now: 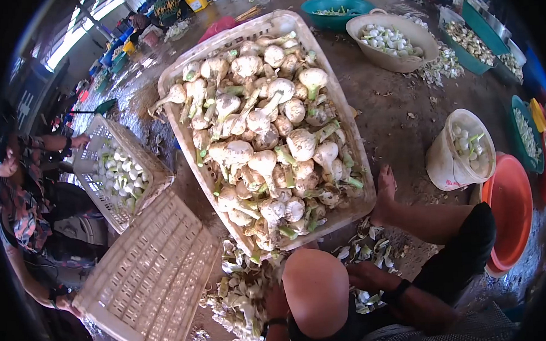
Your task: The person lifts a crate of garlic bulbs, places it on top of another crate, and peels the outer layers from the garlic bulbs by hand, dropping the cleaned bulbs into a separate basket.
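Note:
A big plastic crate (355, 136) heaped with soil-stained garlic bulbs (261, 119) with cut green stems stands in front of me. My left hand (276, 302) is low beside my raised knee, which hides most of its fingers. On the knee's other side, my right hand (369, 276) has its fingers curled in towards the knee; whatever they hold is hidden. Both hands are below the crate's near edge, close to a litter of pale peelings (242, 300) on the floor.
To the left, another person grips an upturned white crate (149, 267) beside a crate of cleaned bulbs (124, 171). A white bucket (446, 157) with bulbs and an orange basin (509, 215) stand right. A beige basin (364, 29) and a green basin (314, 7) are farther back.

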Demonstrator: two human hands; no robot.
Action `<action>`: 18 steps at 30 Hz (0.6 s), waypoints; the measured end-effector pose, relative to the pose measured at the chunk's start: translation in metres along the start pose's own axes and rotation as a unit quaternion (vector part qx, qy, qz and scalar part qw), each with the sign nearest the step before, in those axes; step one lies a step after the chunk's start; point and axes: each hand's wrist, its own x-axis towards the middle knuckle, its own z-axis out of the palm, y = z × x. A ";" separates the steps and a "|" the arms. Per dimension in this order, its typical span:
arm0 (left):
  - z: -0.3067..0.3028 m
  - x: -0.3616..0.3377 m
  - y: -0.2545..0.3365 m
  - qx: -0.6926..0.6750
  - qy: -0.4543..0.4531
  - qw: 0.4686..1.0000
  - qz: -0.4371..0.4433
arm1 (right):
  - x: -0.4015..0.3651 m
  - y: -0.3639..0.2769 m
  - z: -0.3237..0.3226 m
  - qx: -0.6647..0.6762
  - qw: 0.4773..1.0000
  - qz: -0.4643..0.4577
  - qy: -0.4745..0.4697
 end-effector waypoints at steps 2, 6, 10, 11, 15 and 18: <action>0.056 -0.020 -0.062 0.016 0.082 0.996 0.028 | 0.001 0.003 0.000 -0.012 1.000 -0.010 0.000; 0.085 -0.073 -0.117 -0.084 -0.046 0.980 -0.175 | -0.001 -0.009 -0.009 -0.029 0.999 -0.019 -0.039; 0.043 -0.113 -0.098 -0.154 0.015 0.979 -0.134 | -0.002 -0.020 -0.012 -0.031 0.999 -0.026 -0.029; 0.021 -0.121 -0.086 -0.172 0.029 0.979 -0.110 | -0.003 -0.026 -0.015 -0.028 0.998 -0.045 -0.015; -0.077 -0.157 -0.035 -0.257 0.060 0.965 0.013 | -0.004 -0.044 -0.028 -0.007 0.998 -0.061 0.005; -0.132 -0.192 -0.008 -0.364 0.109 0.913 0.149 | -0.006 -0.045 -0.028 0.008 0.998 -0.052 0.029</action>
